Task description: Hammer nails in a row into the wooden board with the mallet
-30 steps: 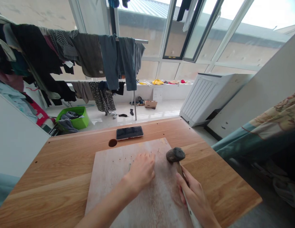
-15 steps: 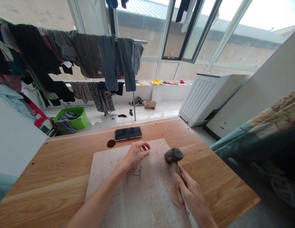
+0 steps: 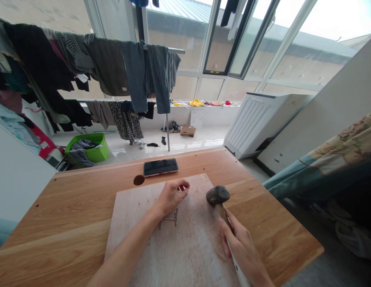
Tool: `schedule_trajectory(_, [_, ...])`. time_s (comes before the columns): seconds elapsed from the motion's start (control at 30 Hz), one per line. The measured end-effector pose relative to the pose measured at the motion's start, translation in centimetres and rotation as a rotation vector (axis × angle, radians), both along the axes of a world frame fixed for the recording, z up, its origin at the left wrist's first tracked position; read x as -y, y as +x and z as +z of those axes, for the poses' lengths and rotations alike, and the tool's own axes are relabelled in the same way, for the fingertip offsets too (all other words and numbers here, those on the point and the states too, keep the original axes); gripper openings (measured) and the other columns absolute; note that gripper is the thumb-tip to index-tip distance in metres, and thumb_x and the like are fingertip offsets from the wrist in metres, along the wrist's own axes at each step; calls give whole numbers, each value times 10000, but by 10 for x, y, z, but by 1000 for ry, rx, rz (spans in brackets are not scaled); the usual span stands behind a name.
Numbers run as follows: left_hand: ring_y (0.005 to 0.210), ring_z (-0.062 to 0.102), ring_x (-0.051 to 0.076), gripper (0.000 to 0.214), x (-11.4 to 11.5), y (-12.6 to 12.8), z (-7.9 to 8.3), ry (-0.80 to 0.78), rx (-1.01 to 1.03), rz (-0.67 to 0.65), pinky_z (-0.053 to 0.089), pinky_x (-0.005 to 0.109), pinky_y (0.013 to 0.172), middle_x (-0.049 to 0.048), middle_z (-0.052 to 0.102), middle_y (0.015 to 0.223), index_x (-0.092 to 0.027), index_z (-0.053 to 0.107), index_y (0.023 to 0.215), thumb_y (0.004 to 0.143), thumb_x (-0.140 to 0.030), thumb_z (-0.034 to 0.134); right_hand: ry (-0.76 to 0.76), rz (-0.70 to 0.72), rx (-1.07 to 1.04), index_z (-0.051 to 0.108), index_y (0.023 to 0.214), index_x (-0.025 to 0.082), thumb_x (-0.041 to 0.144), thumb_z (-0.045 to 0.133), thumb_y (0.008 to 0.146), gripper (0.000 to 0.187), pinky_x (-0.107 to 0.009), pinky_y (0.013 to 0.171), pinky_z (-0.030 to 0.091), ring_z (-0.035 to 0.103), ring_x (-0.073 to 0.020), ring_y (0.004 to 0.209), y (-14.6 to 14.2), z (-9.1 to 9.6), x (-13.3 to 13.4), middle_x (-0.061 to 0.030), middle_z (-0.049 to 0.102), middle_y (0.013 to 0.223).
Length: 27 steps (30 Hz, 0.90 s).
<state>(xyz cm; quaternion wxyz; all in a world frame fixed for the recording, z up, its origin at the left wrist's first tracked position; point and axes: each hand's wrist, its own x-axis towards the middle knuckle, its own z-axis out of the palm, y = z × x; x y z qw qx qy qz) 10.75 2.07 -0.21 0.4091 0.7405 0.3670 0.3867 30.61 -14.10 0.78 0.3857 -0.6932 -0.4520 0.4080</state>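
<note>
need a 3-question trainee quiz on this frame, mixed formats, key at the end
1. True or false: the right hand is closed around the dark-headed hammer with a pale handle.
2. Which thing lies on the brown wooden table beyond the pale wooden board? A) black smartphone B) pliers C) mug
3. Fill in: the loose thin metal nails lie on the board right beside the ___ hand.
Key: 1 true; 2 A; 3 left, meaning the left hand.
</note>
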Motion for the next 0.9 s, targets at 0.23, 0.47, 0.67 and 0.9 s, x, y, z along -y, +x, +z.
schedule_trajectory(0.23, [674, 597, 124, 117, 1, -1, 3, 6, 1, -8, 474, 222, 667, 1, 701, 749, -165, 717, 839, 810, -114, 616, 16, 20, -26, 484, 1482, 116, 516, 491, 980, 641, -227, 358, 373, 429, -133, 347, 2, -1, -4, 100, 459, 457])
schedule_trajectory(0.47, [673, 595, 123, 112, 2, -1, 2, 18, -38, -24, 468, 222, 664, -4, 691, 744, -168, 713, 838, 822, -110, 619, 69, 18, -67, 507, 1476, 158, 509, 546, 955, 630, -209, 344, 377, 432, -110, 345, -6, 14, -19, 96, 475, 507])
schedule_trajectory(0.67, [673, 621, 130, 105, 1, 0, 1, 6, -56, -22, 479, 222, 652, 0, 704, 755, -169, 704, 852, 822, -113, 621, 111, 95, -53, 487, 1475, 183, 500, 501, 984, 585, -196, 335, 379, 450, -113, 344, -20, 29, -32, 106, 477, 489])
schedule_trajectory(0.9, [674, 648, 127, 242, 0, 3, 1, -9, -48, -2, 494, 214, 649, -4, 746, 798, -189, 706, 1024, 810, -96, 642, 120, 177, 87, 524, 1459, 170, 478, 454, 999, 558, -223, 365, 394, 481, -140, 338, -39, 48, -39, 97, 459, 442])
